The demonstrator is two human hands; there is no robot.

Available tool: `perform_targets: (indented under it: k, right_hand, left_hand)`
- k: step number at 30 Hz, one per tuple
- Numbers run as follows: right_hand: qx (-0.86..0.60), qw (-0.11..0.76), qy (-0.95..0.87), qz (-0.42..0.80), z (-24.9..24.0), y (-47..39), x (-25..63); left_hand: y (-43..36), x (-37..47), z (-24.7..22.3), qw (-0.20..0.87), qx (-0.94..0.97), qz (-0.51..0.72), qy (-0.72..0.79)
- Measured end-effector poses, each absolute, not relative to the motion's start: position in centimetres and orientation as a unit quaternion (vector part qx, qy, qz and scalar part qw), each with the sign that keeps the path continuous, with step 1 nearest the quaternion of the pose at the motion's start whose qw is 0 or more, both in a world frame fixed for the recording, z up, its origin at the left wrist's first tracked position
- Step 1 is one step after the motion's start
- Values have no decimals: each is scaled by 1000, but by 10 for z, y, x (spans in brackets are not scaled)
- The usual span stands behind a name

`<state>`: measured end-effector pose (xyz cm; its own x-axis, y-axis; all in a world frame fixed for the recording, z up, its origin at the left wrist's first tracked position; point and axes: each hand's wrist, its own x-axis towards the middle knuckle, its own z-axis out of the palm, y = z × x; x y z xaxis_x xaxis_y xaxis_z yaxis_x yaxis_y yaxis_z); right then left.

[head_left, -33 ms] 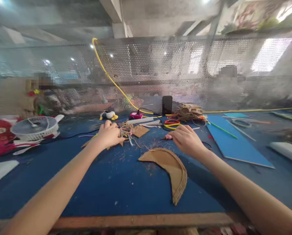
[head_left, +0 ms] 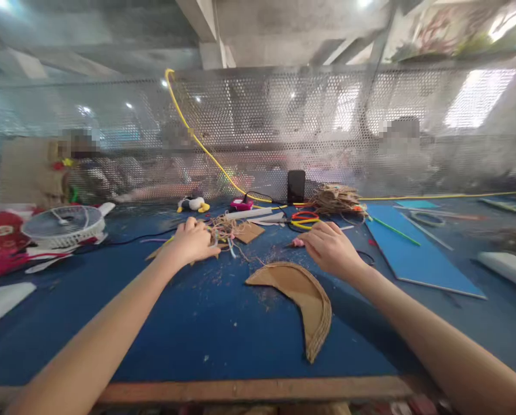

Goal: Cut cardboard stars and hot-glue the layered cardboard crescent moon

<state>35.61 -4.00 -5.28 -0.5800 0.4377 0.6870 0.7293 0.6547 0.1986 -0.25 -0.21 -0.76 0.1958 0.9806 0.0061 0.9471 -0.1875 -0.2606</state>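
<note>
My left hand [head_left: 194, 242] rests over a tangle of twine [head_left: 226, 227] and cardboard scraps, thumb stretched away from the fingers; its fingertips are partly hidden. On the right, my right hand [head_left: 330, 245] is closed, its fingertips at a small pink object [head_left: 298, 242] with a dark, narrow end, which it seems to grip. Between and in front of the hands lies a crescent-shaped cardboard piece [head_left: 303, 285], its outer curve edged with rows of twine. A thin strand runs from the tangle to the crescent's upper edge. Neither hand touches the crescent.
Behind are scissors [head_left: 304, 220] with red and yellow handles, a dark phone [head_left: 296, 185], a cardboard stack [head_left: 336, 199] and a pink device [head_left: 241, 205]. A blue board [head_left: 417, 253] lies right, a white fan [head_left: 65, 225] left. A perforated metal screen [head_left: 262, 127] stands behind the table.
</note>
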Motion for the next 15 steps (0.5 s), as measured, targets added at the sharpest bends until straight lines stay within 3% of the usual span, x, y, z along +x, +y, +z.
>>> perform_targets:
  k: [10, 15]
  right_hand:
    - [-367, 286, -862, -202, -52, -46, 342]
    - [-505, 146, -846, -93, -33, -35, 312]
  left_hand:
    - [-5, -21, -42, 139, -770, -45, -622]
    - [7, -30, -40, 84, -791, -130, -591]
